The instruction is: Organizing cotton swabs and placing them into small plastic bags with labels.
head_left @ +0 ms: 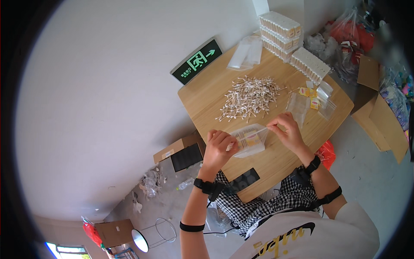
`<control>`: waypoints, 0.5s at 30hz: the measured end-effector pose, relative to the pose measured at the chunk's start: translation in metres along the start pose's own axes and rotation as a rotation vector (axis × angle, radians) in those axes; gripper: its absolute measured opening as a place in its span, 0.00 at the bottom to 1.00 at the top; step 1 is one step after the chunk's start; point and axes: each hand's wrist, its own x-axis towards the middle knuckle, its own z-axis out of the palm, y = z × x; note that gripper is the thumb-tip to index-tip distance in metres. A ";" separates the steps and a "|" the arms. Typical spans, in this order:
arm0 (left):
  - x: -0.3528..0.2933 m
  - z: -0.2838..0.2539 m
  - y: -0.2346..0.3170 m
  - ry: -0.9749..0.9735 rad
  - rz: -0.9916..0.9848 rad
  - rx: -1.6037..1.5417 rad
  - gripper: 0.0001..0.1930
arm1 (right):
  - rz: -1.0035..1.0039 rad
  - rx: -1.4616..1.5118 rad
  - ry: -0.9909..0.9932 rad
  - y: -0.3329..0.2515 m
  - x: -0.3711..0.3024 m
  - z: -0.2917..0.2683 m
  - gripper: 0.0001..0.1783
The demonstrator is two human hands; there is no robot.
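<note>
Between my two hands, just above the near part of the wooden table (280,159), is a clear plastic bag (254,151). Cotton swabs and a yellow-and-white card show through it. My left hand (220,149) is closed on the bag's left end. At the right end of its top edge, my right hand (288,131) pinches the plastic between thumb and fingers. Beyond the bag lies a loose heap of cotton swabs (252,98). Small yellow cards (307,92) and flat clear bags (298,108) rest to the right of the heap.
Packed bundles of swabs (280,39) are stacked at the far table edge, near more clear bags (246,54). A dark phone (243,180) lies at the near edge. An exit sign (197,60) stands against the wall. Open cardboard boxes (381,121) sit on the right.
</note>
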 end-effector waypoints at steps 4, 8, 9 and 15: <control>-0.004 -0.006 0.000 0.012 -0.017 0.008 0.09 | 0.006 -0.009 0.001 0.001 -0.001 -0.001 0.02; -0.014 -0.011 -0.004 0.020 -0.045 0.029 0.09 | 0.025 -0.001 0.001 0.003 -0.001 0.000 0.02; -0.015 -0.012 -0.005 0.020 -0.046 0.028 0.09 | 0.016 -0.010 0.004 0.004 -0.001 0.000 0.02; -0.027 -0.019 -0.004 0.055 -0.078 0.043 0.09 | 0.053 0.003 -0.004 0.003 0.000 0.000 0.03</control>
